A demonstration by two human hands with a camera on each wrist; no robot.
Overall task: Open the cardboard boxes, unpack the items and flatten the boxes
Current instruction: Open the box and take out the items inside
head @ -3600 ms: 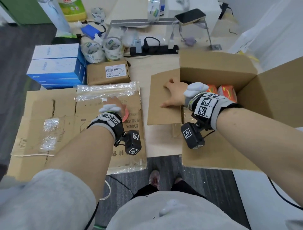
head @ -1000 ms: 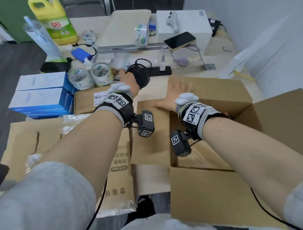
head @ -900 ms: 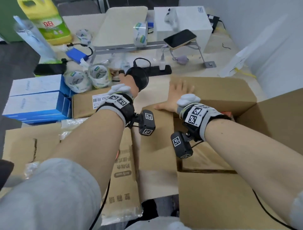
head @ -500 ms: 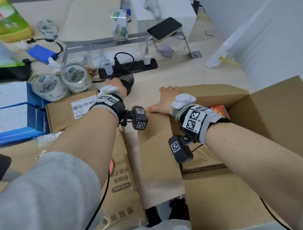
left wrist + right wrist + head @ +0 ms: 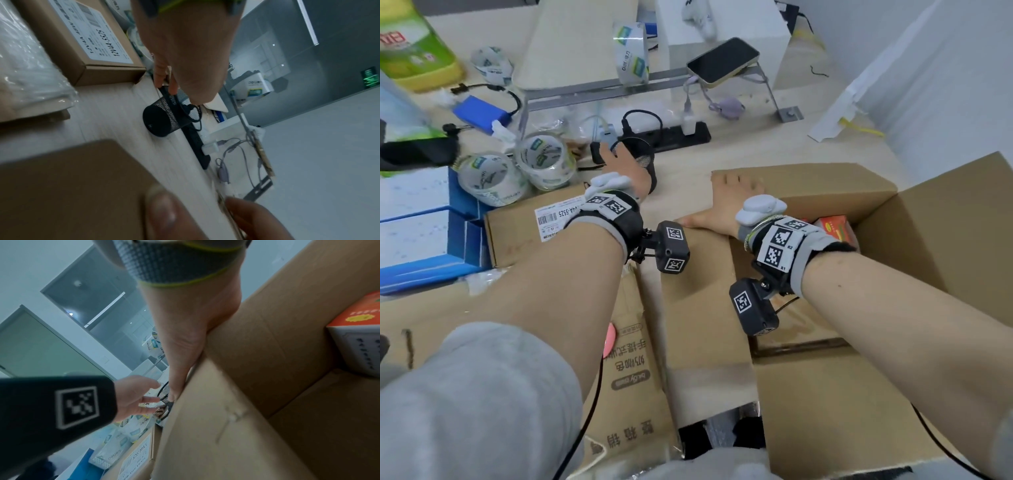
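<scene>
"12V4A-5525" is printed on the white label [image 5: 90, 30] of the small brown carton [image 5: 68, 48], and "12V4A" is repeated in smaller type on the same label; the ending "4A-5525" beside a barcode is legible on it in the head view [image 5: 553, 219]. The brand "deli" is carried by the tape rolls [image 5: 131, 430] in the right wrist view and by a white roll [image 5: 254, 87] in the left wrist view. The markings "R1" and "R2" are printed next to the square codes on the right wristband [image 5: 779, 246]. Chinese characters are printed on the flattened kraft packaging [image 5: 630, 373], along with a small Latin logo that cannot be made out. Chinese text on the orange box [image 5: 362, 331] is too blurred to be read.
</scene>
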